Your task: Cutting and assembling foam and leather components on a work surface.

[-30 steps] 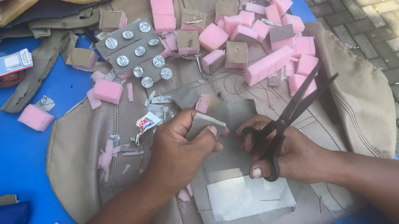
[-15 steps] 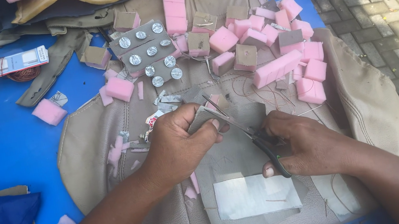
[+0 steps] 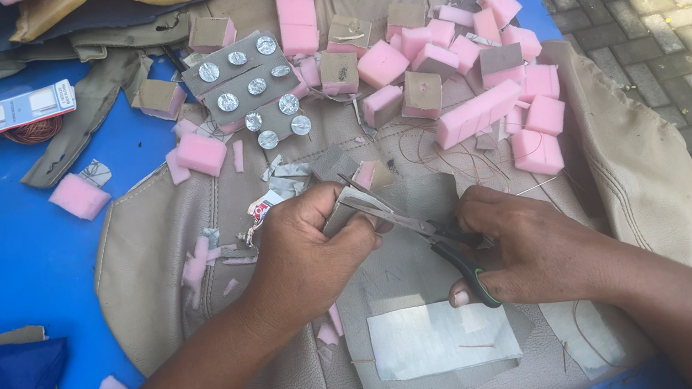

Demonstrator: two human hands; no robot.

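A small grey leatherette scrap (image 3: 346,208), edges ragged, is pinched in the left hand (image 3: 309,251); black-handled scissors (image 3: 426,233) are gripped by the right hand (image 3: 530,248), mid-table on the beige cover (image 3: 638,167).

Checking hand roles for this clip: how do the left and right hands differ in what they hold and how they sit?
The left hand pinches a small grey scrap of material; the right hand works black-handled scissors. The left hand is curled into a loose fist; the right hand lies flatter, fingers through the handles. Both rest on the beige cover, with the scissor blades meeting the scrap.
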